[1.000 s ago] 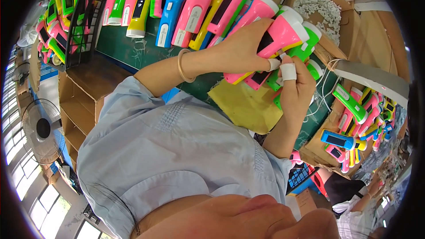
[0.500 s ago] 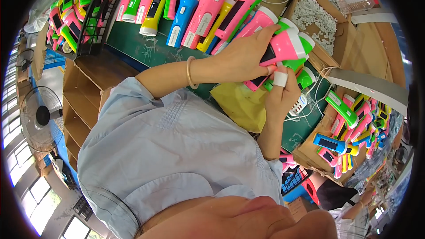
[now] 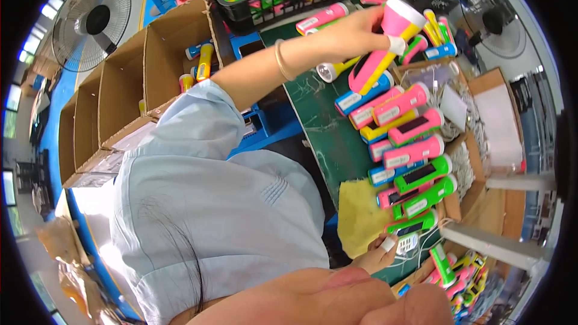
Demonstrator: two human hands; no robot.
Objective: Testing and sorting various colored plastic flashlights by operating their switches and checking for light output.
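Observation:
My left hand (image 3: pixel 366 31), taped on one finger, is closed around a pink-and-yellow flashlight (image 3: pixel 374 67) with a white rim. It holds the flashlight tilted above the far end of a row of flashlights on the green table (image 3: pixel 316 123). Pink, blue, yellow and green bodies make up that row, among them a pink flashlight (image 3: pixel 415 151) and a green flashlight (image 3: pixel 424 174). My right hand (image 3: pixel 378 255) has curled fingers beside a white multi-port charger (image 3: pixel 407 242) and the nearest green flashlight (image 3: pixel 412 224). What those fingers hold, if anything, is too small to tell.
A yellow cloth (image 3: pixel 361 219) lies by the table edge. Behind my left arm stands a black crate (image 3: pixel 241 21) of flashlights. Divided cardboard boxes (image 3: pixel 120 105) are at left. White cables (image 3: pixel 428 238) run beside a metal post (image 3: pixel 494 244). More flashlights fill a box (image 3: pixel 463 283) at lower right.
The view has turned. My left hand has moved away from my right hand to the row's far end, and now holds a pink-and-yellow flashlight up. My right hand stays near the charger.

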